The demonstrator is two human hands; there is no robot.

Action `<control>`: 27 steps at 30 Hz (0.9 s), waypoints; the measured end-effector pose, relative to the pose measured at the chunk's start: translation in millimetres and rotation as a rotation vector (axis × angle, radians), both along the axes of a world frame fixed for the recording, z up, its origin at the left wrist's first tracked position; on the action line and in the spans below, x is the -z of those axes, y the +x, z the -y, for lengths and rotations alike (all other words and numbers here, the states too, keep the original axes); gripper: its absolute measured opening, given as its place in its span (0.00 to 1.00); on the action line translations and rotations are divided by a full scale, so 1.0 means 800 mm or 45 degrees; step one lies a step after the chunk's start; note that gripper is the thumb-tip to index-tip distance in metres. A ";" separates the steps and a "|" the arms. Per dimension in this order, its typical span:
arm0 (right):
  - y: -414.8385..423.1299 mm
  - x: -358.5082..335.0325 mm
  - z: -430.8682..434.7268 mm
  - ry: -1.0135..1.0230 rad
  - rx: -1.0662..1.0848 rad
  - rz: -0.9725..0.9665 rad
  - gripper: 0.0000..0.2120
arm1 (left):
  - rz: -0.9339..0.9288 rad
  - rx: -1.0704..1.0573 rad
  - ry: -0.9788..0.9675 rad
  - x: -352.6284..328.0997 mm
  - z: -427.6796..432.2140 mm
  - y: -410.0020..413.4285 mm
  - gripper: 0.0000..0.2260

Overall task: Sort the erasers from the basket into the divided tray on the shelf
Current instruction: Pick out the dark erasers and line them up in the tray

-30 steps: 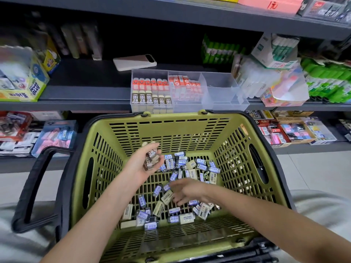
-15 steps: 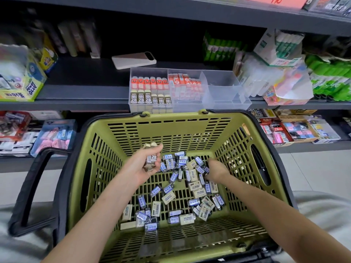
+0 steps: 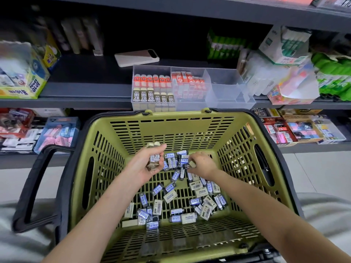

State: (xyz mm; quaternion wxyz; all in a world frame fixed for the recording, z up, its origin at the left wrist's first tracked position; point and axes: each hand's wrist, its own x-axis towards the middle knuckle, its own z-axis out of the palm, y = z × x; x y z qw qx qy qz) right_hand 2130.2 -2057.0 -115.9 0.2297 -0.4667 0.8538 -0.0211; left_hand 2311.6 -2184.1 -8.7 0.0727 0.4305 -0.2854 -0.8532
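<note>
An olive-green basket (image 3: 171, 130) with black handles holds several loose erasers (image 3: 171, 196) in blue-and-white and beige sleeves. My left hand (image 3: 144, 166) hovers inside the basket, shut on a small stack of beige 2B erasers (image 3: 154, 158). My right hand (image 3: 202, 165) is just right of it, at the far end of the pile, pinching one beige eraser (image 3: 192, 164). The clear divided tray (image 3: 228, 92) stands on the shelf behind the basket. Its left part holds orange and beige 2B erasers, its middle part red-and-white ones, and its right parts look empty.
A white phone-like slab (image 3: 136, 57) lies on the shelf behind the tray. Glue boxes (image 3: 20, 80) stand at the left, green glue sticks (image 3: 332, 76) and packets at the right. A lower shelf (image 3: 303, 130) carries boxed stationery. An upper shelf overhangs.
My right hand moved from the near middle of the pile to its far end and closed on a beige eraser. My left hand rose slightly, keeping its stack.
</note>
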 end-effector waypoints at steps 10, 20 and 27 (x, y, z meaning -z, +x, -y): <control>-0.019 -0.007 -0.028 0.284 -0.049 0.223 0.31 | 0.006 0.037 -0.038 -0.001 -0.003 -0.002 0.17; 0.014 0.003 -0.028 0.021 0.004 0.207 0.17 | 0.106 0.105 -0.110 0.010 -0.013 -0.002 0.20; 0.018 -0.080 -0.011 -0.360 0.389 0.750 0.17 | 0.292 0.259 -0.925 0.008 -0.028 0.000 0.11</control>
